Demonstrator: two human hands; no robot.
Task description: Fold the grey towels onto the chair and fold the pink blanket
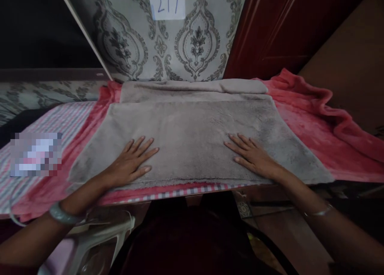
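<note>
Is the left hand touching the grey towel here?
Touching. The head view shows the left hand lying flat, palm down, fingers spread, on the grey towel.

On the striped cloth to my left I see a patch of blurry squares, and I can't tell what is under it. The soft grey fuzzy towel covers the middle of the fluffy pink blanket, so I only see the blanket poking out around it, and its right end runs off the side of the picture. My two arms are cut off at the bottom corners, and the pale plastic thing down by my left arm is too dark and half hidden for me to say what it is.
</note>
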